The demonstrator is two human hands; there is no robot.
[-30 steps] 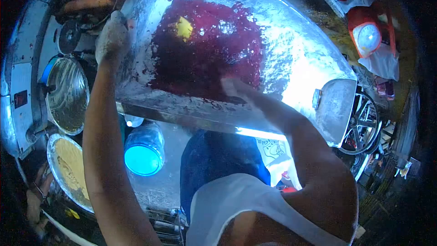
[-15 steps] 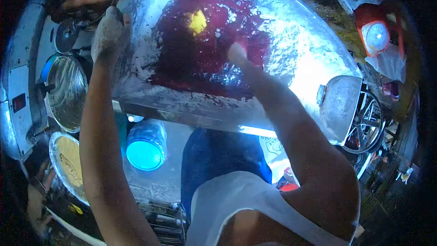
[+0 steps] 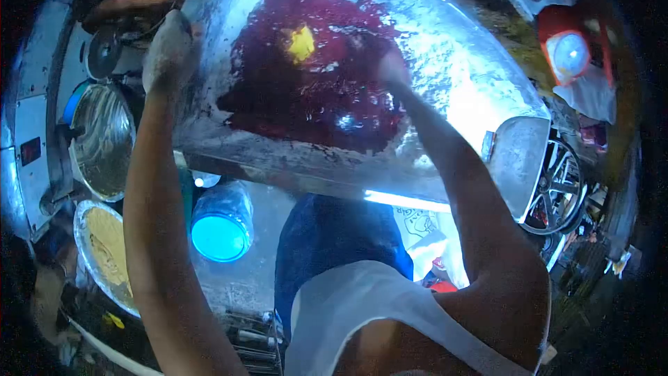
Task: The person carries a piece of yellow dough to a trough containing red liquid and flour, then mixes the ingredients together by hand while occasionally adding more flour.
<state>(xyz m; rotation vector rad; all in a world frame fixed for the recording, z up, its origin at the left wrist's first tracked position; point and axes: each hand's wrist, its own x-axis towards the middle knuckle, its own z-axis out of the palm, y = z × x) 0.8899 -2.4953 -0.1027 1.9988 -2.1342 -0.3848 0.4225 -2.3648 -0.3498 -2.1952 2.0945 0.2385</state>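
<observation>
A large metal tub (image 3: pixel 271 153) holds dark red liquid (image 3: pixel 278 90) with a yellow lump (image 3: pixel 301 44) in it. My left hand (image 3: pixel 169 49) is closed around the tub's left rim. Over the right part of the red liquid is my right hand (image 3: pixel 394 69), blurred by motion, and its fingers cannot be made out. White, floury residue coats the tub's inner sides around the liquid.
At the left are a round metal pan (image 3: pixel 103 143) and a tray of tan powder (image 3: pixel 104 251). A blue-lidded container (image 3: pixel 220 237) stands below the tub. A red scale (image 3: pixel 569 54) and a spoked wheel (image 3: pixel 557 184) are at the right.
My right hand has moved right and slightly toward the tub's far side, and the edge of the red liquid has shifted. My left hand stays at the rim.
</observation>
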